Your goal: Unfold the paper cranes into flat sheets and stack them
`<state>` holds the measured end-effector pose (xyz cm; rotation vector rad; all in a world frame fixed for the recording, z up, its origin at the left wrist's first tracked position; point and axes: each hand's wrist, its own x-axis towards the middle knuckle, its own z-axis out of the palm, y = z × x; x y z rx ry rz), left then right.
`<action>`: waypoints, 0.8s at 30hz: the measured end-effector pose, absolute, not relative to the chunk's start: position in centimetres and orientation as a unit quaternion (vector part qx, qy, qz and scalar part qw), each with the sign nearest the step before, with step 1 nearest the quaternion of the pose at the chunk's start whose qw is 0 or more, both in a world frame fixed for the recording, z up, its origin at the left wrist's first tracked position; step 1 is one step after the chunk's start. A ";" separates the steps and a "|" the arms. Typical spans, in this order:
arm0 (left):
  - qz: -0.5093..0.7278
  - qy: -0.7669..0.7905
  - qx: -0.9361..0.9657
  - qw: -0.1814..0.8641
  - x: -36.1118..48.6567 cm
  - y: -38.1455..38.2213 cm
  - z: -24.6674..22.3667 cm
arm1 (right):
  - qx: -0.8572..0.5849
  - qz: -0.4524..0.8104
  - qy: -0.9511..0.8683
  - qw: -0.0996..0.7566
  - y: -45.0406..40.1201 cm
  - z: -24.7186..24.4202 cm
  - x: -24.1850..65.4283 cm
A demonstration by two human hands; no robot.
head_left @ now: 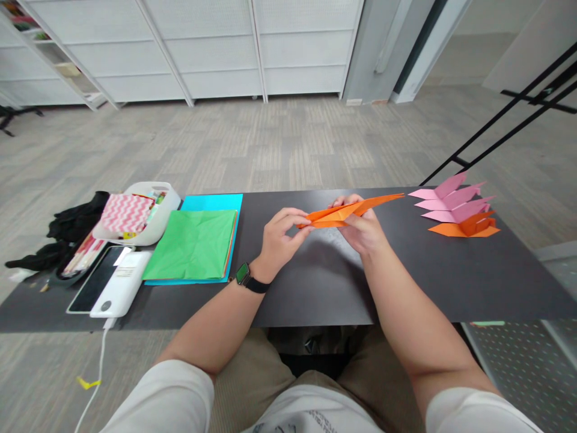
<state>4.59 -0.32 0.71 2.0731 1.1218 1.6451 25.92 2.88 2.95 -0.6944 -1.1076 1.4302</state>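
Note:
An orange folded-paper piece (336, 214), long and pointed towards the right, is held up above the dark table. My left hand (285, 239) pinches its left end between thumb and fingers. Around its middle from behind and below is my right hand (363, 231), also closed on the paper, with some of its fingers hidden. At the table's right stand several finished paper figures: pink folded-paper figures (455, 195) in a row, and an orange folded-paper figure (466, 227) nearest to me.
Green paper sheets (192, 243) lie on blue paper (240, 225) left of my hands. Farther left are a white basket (166, 216), a black cloth (74, 219), a phone (92, 288) and a white power bank (119, 285) with a cable (101, 361). A black metal stand (496, 114) rises behind the table's right end.

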 end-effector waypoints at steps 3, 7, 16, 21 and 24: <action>0.567 0.396 0.706 0.156 4.6 -0.2 0.9 | -0.317 0.592 -0.471 0.572 3.1 2.7 26.2; 0.560 0.402 0.702 0.179 4.6 -0.1 1.1 | -0.339 0.584 -0.439 0.592 3.4 2.5 26.6; 0.560 0.414 0.695 0.180 4.6 -0.2 0.6 | -0.335 0.592 -0.444 0.583 3.7 2.0 26.6; 0.567 0.411 0.694 0.165 4.5 -0.4 1.1 | -0.331 0.591 -0.456 0.577 3.9 1.9 26.7; 0.572 0.407 0.694 0.161 4.4 -0.4 1.3 | -0.324 0.597 -0.452 0.579 3.9 1.8 26.8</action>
